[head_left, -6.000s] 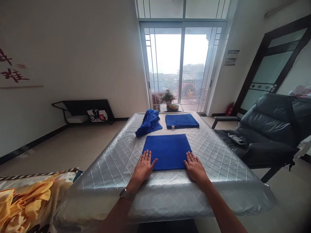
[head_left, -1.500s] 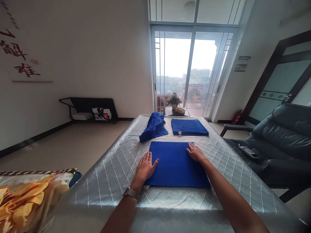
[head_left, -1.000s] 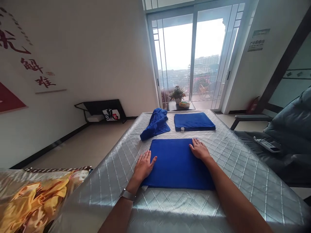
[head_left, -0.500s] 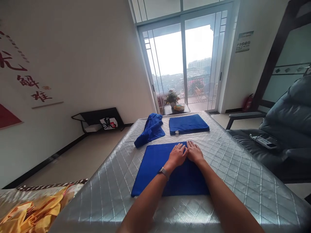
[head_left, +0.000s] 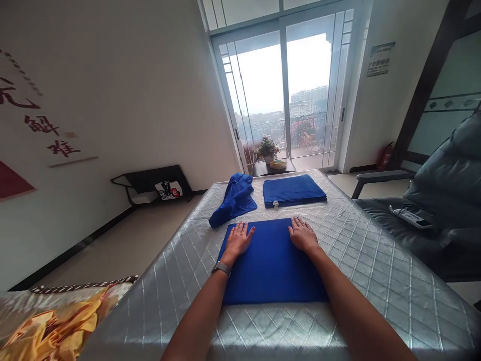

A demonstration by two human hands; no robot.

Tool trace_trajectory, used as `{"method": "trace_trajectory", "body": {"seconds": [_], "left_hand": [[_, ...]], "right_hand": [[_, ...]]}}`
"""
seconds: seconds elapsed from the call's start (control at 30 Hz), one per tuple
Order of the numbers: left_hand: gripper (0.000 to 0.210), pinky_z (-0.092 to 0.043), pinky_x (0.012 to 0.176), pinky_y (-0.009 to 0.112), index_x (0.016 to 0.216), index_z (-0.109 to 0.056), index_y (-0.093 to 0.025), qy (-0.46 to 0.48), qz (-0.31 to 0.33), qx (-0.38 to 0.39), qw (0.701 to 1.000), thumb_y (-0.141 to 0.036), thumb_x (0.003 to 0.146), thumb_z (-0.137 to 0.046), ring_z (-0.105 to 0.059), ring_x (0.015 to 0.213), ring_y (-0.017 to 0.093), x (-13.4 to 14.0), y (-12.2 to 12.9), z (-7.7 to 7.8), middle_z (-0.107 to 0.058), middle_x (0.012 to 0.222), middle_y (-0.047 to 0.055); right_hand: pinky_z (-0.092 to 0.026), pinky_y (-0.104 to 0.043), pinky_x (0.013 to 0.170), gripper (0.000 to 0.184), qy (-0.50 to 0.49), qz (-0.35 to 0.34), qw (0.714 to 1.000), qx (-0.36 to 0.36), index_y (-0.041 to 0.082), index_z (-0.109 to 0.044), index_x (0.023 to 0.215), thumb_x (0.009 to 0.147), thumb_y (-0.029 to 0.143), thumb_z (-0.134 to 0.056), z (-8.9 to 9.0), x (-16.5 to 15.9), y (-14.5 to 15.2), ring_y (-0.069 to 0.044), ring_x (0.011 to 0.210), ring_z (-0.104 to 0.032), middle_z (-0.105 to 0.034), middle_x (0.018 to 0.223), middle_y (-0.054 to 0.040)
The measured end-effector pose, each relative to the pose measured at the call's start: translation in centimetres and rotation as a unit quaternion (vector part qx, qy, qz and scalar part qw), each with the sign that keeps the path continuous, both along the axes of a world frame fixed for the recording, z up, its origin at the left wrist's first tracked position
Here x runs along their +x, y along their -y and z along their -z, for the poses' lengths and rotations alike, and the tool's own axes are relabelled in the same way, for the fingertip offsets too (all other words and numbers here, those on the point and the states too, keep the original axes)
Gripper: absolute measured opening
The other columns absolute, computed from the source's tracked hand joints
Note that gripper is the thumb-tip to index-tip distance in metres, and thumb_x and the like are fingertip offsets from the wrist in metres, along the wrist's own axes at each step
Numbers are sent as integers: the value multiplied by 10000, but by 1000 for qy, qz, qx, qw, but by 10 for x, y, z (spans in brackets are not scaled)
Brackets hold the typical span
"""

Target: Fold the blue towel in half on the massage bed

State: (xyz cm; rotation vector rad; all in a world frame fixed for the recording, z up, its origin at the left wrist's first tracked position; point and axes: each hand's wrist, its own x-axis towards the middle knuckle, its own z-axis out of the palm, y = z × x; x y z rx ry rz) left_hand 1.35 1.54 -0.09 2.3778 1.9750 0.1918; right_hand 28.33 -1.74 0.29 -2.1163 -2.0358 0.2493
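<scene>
A blue folded towel lies flat as a rectangle on the silver quilted table cover. My left hand rests on its far left corner, palm down with fingers stretched out. At the far right corner my right hand lies flat too, its fingers pointing away from me. Beyond the hands sits a stack of folded blue towels with a small white tag at its front edge. To the left of that stack a crumpled blue towel lies loosely.
A dark armchair with a white remote-like device on its seat stands at the right. Yellow cloth lies at the lower left. Behind the table, a small stand holds a potted plant before the glass door.
My left hand has moved left, from beside my right hand to the towel's far left corner. My right hand stays on the far right corner. The towel's left edge sits further right.
</scene>
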Motion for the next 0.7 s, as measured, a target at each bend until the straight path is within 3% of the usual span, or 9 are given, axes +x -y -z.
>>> {"method": "trace_trajectory", "body": {"seconds": [0.17, 0.4, 0.7], "left_hand": [[799, -225, 1235, 426, 1560, -318, -82, 1, -48, 20, 999, -624, 1010, -116, -228, 1529, 272, -38, -5, 7, -268, 1644, 170], [837, -186, 1242, 414, 1565, -299, -70, 14, -44, 8, 999, -655, 998, -107, -209, 1535, 269, -39, -7, 8, -226, 1654, 173], [804, -172, 1250, 408, 1553, -316, -34, 32, -40, 22, 998, -612, 1020, -145, -262, 1521, 253, -50, -15, 11, -286, 1632, 184]], "right_hand": [[-110, -365, 1248, 657, 13, 3, 1000, -2, 64, -241, 1600, 1022, 375, -199, -3, 0, 2, -198, 1547, -153, -186, 1679, -74], [-98, -353, 1251, 662, 32, 8, 999, -8, 61, -235, 1601, 1024, 383, -192, -3, 1, 0, -188, 1551, -131, -176, 1681, -78], [-122, -378, 1251, 639, 49, 11, 999, 6, 67, -267, 1593, 1035, 374, -205, -10, -1, 7, -199, 1545, -165, -227, 1668, -87]]}}
